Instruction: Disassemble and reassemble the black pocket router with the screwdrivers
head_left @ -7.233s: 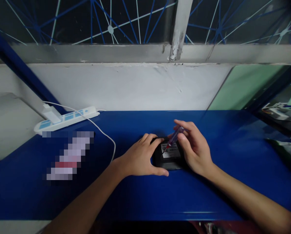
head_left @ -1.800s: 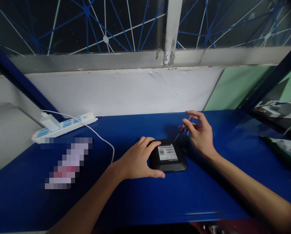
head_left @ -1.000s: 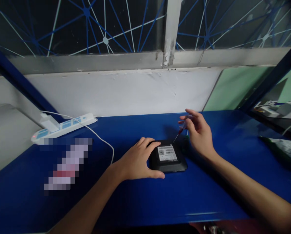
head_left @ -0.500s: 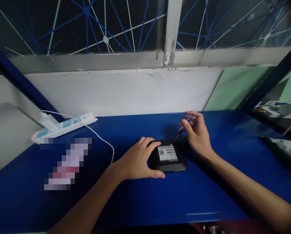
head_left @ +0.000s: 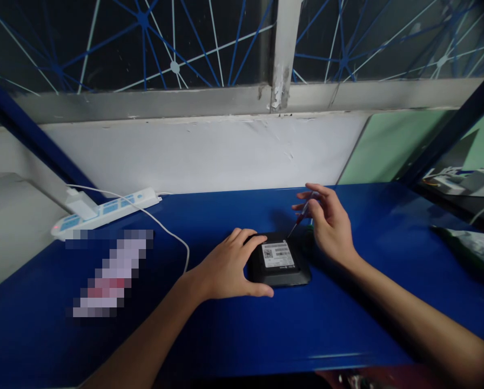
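A flat black device [head_left: 300, 274] with a white printed label [head_left: 277, 255] lies on the blue table [head_left: 242, 335]. My left hand [head_left: 229, 267] grips its left side, forefinger on the top face and thumb along the near edge. Above the device's far right corner, my right hand [head_left: 329, 221] has its fingers round a small screwdriver [head_left: 301, 216] with a reddish, partly clear handle. The screwdriver slants down to the left, and its thin tip meets the device near that corner. Part of the handle is hidden by the fingers.
A white power strip [head_left: 108, 209] with a plugged-in adapter [head_left: 80, 204] stands at the back left, and a white cable [head_left: 165, 226] curves toward the middle. A pixelated item [head_left: 118, 273] lies on the left. At the right edge is a silvery bag [head_left: 475, 248].
My right thumb and fingers have shifted round the screwdriver handle, with the fingers more spread. The device and my left hand look almost unmoved.
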Demonstrator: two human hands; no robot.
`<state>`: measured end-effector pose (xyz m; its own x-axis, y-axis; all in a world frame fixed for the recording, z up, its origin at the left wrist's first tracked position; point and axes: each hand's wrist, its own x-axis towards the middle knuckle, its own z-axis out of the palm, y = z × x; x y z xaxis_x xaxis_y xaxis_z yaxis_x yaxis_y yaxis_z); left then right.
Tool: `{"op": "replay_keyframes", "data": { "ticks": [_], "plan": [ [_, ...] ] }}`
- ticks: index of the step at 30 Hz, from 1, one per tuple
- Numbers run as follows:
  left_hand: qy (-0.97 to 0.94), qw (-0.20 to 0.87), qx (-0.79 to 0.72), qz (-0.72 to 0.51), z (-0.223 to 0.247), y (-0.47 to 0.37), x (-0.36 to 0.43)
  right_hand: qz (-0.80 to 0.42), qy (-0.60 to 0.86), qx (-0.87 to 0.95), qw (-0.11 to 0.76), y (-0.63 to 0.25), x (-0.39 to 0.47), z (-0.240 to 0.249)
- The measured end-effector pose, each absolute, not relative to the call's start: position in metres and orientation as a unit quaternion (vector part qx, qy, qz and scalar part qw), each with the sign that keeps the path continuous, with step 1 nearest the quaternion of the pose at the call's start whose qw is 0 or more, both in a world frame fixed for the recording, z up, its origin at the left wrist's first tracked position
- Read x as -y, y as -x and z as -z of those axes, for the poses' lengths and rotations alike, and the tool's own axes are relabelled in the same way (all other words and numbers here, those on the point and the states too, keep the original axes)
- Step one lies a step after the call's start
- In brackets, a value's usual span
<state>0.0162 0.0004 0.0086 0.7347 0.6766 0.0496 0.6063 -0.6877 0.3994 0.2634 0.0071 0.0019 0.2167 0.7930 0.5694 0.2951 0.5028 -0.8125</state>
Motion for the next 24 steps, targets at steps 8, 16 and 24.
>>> {"op": "replay_keyframes", "data": {
  "ticks": [8,16,24],
  "plan": [
    [-0.914,0.18,-0.349,-0.099,-0.0078,-0.0159,-0.0008,-0.158,0.479,0.598,0.623,-0.2686,-0.0128,0.0049],
    [-0.914,0.174,-0.355,-0.094,-0.0103,-0.0167,0.0007,-0.196,0.464,0.589,0.631,-0.2644,-0.0064,-0.0021],
    [-0.913,0.174,-0.354,-0.1,-0.0079,-0.0152,-0.001,-0.156,0.486,0.607,0.609,-0.2672,-0.0101,0.0022]
  ]
}}
